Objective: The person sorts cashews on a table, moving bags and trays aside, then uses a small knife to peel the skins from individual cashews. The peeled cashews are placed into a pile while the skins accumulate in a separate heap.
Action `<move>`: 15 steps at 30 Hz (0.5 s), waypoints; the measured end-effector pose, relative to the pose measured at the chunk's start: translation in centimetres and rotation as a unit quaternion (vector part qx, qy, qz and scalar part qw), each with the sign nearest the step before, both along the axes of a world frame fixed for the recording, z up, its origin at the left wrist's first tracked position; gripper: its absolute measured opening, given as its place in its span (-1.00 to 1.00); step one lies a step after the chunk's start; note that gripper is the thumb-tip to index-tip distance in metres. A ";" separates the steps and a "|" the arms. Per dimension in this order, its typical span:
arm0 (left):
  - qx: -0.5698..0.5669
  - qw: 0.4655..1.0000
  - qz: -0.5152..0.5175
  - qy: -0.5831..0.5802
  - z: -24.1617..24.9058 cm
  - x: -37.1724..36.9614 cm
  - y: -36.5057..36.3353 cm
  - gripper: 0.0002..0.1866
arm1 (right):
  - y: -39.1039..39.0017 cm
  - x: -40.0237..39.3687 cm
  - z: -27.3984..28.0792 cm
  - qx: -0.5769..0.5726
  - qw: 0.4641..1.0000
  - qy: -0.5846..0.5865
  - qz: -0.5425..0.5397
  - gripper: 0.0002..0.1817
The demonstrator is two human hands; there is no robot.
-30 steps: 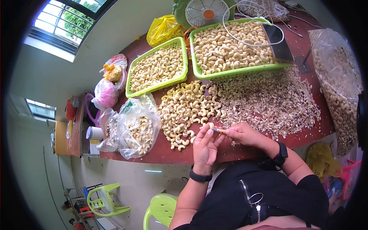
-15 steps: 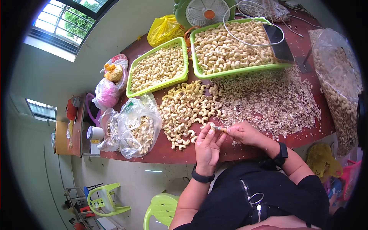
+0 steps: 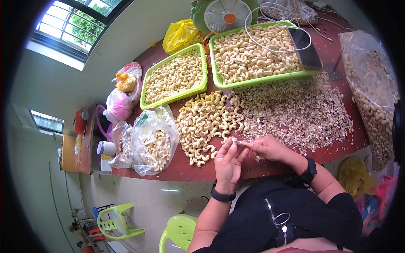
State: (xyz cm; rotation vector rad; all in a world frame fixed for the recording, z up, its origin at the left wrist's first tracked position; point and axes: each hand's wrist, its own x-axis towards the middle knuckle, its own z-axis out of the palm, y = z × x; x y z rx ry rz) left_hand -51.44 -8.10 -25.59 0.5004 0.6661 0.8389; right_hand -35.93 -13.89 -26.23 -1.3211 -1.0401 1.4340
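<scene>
My left hand [image 3: 228, 163] is palm up at the table's front edge, its fingertips pinching a cashew [image 3: 233, 140]. My right hand [image 3: 268, 148] is closed on a small knife [image 3: 243, 143] with a light handle, its tip touching the cashew. Just beyond my left hand lies a heap of loose cashews [image 3: 202, 120] on the red table. A wide pile of skin flakes [image 3: 301, 114] spreads beyond my right hand.
Two green baskets [image 3: 145, 90] [image 3: 219, 80] of cashews stand at the back, a phone [image 3: 306, 48] and cable on the right one. Plastic bags [image 3: 154, 145] sit left, a large cashew bag [image 3: 373, 84] right. Behind are a fan [image 3: 225, 14] and yellow bag [image 3: 179, 36].
Both hands stay nearly in place, with the knife tip still at the cashew. The whole view has shifted very slightly.
</scene>
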 end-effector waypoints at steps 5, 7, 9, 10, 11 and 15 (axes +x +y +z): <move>-0.010 1.000 -0.004 0.015 0.4 0.0 0.3 -0.79 | 0.0 0.0 -0.6 0.005 1.000 -0.015 0.011 -0.60; -0.006 1.000 -0.001 0.017 0.2 0.0 0.2 -0.79 | 0.0 0.0 -0.4 -0.002 1.000 -0.013 0.010 -0.60; 0.021 1.000 0.010 0.019 -0.1 0.1 -0.1 -0.79 | 0.0 -0.1 0.1 0.013 1.000 0.002 -0.007 -0.59; 0.020 1.000 0.011 0.020 0.0 0.1 -0.1 -0.79 | 0.0 -0.1 -0.1 0.012 1.000 0.003 -0.006 -0.59; 0.013 1.000 0.015 0.019 0.1 0.2 -0.1 -0.79 | 0.1 0.0 -0.5 0.015 1.000 0.000 0.001 -0.60; 0.003 1.000 0.009 0.018 0.1 0.2 0.2 -0.80 | 0.0 0.0 0.1 0.010 1.000 0.014 0.004 -0.62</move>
